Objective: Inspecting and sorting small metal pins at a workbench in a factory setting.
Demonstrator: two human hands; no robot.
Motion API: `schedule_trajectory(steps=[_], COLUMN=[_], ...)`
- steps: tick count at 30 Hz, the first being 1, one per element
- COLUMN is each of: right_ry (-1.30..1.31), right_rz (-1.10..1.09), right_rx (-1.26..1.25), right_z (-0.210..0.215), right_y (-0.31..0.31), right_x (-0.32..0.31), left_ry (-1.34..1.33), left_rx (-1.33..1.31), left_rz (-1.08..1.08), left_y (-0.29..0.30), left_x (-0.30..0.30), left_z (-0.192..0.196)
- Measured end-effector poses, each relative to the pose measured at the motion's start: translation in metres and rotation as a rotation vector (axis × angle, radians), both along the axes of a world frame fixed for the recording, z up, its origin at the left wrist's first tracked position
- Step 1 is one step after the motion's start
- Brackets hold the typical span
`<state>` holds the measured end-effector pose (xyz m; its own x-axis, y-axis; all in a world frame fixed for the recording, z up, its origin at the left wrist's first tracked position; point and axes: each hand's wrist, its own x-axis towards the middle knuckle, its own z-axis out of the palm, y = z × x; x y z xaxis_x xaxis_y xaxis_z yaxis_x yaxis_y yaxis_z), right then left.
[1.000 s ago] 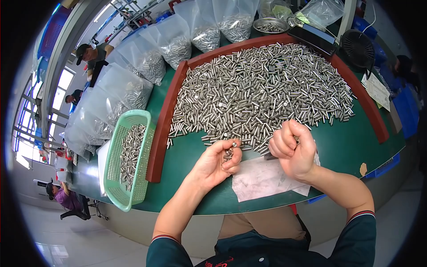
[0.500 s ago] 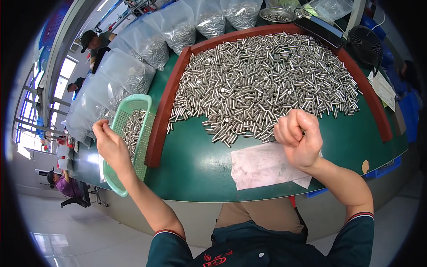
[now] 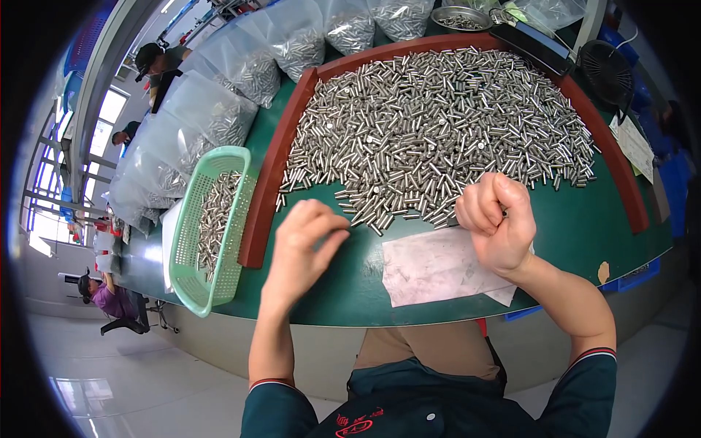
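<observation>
A large pile of short metal pins covers the green table top in front of me. My left hand is over the table beside the pile's near left edge, fingers bent and thumb apart, with nothing visible between them. My right hand is closed in a fist above a stained pale pink cloth, next to the pile's near edge. Something small and dark shows in the curl of its fingers, too little to name. To the left, a light green perforated plastic basket contains more pins.
A red-brown raised border frames the pile. Clear bags of pins line the far left side. At the back are a metal bowl, a dark flat device and a black fan. Several people sit beyond the left side.
My left hand has moved right, from over the green basket to beside the pile, and its thumb has spread from its fingers. My right hand stays closed in nearly the same place.
</observation>
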<state>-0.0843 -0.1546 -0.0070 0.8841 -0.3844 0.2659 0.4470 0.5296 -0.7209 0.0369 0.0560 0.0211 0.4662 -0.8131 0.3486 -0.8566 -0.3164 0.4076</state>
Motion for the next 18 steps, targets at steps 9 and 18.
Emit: schedule_trajectory(steps=[9,18], right_ry=[-0.008,-0.01], right_rz=[-0.002,0.012], right_rx=[0.0,-0.034], right_z=[0.0,0.003], right_y=[0.003,0.004], right_x=[0.0,0.0], left_ry=[-0.121,0.088], left_rx=[0.199,0.145], left_rz=[-0.169,-0.239], left_y=[-0.022,-0.041], left_x=[-0.004,-0.023], left_z=[-0.013,-0.003])
